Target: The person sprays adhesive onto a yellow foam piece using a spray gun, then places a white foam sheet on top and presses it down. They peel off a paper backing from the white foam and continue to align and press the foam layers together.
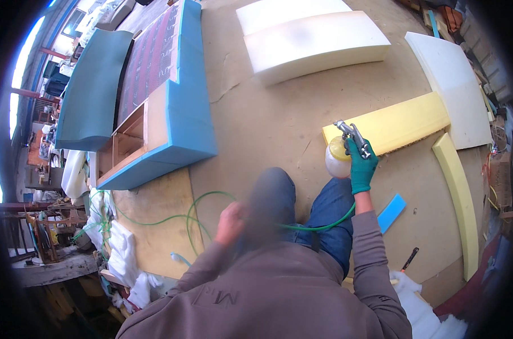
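My right hand [362,165], in a green glove, is closed around a metal spray gun [353,137]. A translucent cup [338,159] with pale contents is attached to the gun, above my knee. Just beyond the gun lies a long yellow foam block [395,125]. My bare left hand [231,222] is beside my left thigh, its fingers partly hidden by a dark blurred patch. A thin green hose [324,227] crosses my lap toward the right forearm and loops near the left hand; whether that hand touches it is unclear.
At left stands a wooden furniture frame [133,141] padded with blue foam [191,121]; a curved grey-blue panel [92,90] leans beside it. White foam blocks [318,45] lie ahead. A white sheet [454,90], curved yellow strip [459,203] and blue offcut [391,212] are at right.
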